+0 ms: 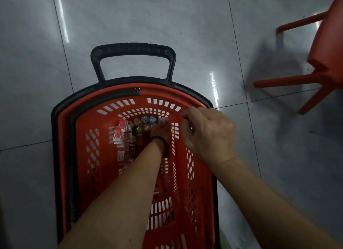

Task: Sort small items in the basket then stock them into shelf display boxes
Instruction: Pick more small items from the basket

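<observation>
A red plastic shopping basket [87, 156] with slotted walls stands on the floor below me. At its bottom lie several small red-and-white boxes [121, 135] on the left and several small round items [146, 121] at the far end. My left hand [160, 132], a dark band on its wrist, reaches deep into the basket among the round items; its fingers are hidden, so its hold is unclear. My right hand [207, 133] grips the basket's right rim with curled fingers.
The basket's black pull handle [132, 51] sticks out at the far end. A red plastic stool [323, 63] stands on the grey tiled floor [167, 17] at the upper right.
</observation>
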The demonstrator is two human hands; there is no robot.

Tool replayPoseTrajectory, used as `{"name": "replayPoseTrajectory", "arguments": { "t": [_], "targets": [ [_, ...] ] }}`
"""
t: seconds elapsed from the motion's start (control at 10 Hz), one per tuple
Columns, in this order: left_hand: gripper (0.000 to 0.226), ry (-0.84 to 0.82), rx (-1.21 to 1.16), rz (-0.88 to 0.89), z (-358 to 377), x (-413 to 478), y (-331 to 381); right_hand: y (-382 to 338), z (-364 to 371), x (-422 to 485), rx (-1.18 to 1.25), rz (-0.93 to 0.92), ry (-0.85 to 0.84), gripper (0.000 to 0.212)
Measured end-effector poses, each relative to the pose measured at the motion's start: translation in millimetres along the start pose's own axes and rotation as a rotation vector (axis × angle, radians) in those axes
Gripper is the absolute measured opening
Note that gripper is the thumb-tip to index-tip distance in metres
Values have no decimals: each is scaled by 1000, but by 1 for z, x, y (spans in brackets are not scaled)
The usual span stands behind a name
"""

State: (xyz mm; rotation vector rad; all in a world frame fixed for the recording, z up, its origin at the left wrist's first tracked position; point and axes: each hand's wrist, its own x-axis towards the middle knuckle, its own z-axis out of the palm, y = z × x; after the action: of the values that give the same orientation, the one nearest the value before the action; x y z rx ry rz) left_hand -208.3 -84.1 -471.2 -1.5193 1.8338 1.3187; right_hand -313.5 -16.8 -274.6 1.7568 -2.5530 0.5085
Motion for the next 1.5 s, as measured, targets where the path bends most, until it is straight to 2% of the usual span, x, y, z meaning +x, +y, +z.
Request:
{"name": "replayPoseTrajectory", "arguments": {
  "t": [0.1, 0.2, 0.3, 0.4, 0.5, 0.6, 0.8, 0.9, 1.0, 1.1, 1.2, 1.3, 1.5],
  "targets": [
    [60, 103, -648, -224, 2, -10, -21, -2, -7, 3, 8, -2, -70, 21],
    [58, 21, -891, -292, -22, -80, -6, -7, -27, 12, 48, 83, -309, 24],
    [28, -100, -1287, -225, -69, -177, 26, -9, -66, 24, 247, 258, -498, 18],
    [29, -195, -1444, -203, -120, -251, 41, -25, -126, 27, 333, 347, -518, 17],
    [37, -248, -1475, -107, -187, -326, 67, -64, -199, 30, 504, 357, -536, 16],
    [36, -213, -1450, 24, -258, -414, 95, -114, -290, 41, 652, 306, -509, 15],
    [35, 16, -1339, 231, -348, -593, 122, -215, -451, 52, 841, 123, -442, 22],
    [24, 63, -1319, 277, -381, -676, 117, -266, -506, 51, 853, 53, -420, 12],
    [20, 136, -1307, 288, -405, -755, 81, -329, -552, 33, 879, -8, -457, 13],
    [16, 281, -1316, 301, -419, -813, 28, -393, -585, 8, 964, -60, -490, 16],
    [11, 458, -1442, 320, -427, -870, -32, -464, -603, -23, 993, -151, -562, 16],
    [16, 551, -1563, 367, -431, -936, -94, -542, -613, -61, 995, -254, -665, 5],
    [28, 812, -1415, 389, -446, -1057, -226, -699, -638, -131, 1004, -498, -807, 11]
  ]
}}
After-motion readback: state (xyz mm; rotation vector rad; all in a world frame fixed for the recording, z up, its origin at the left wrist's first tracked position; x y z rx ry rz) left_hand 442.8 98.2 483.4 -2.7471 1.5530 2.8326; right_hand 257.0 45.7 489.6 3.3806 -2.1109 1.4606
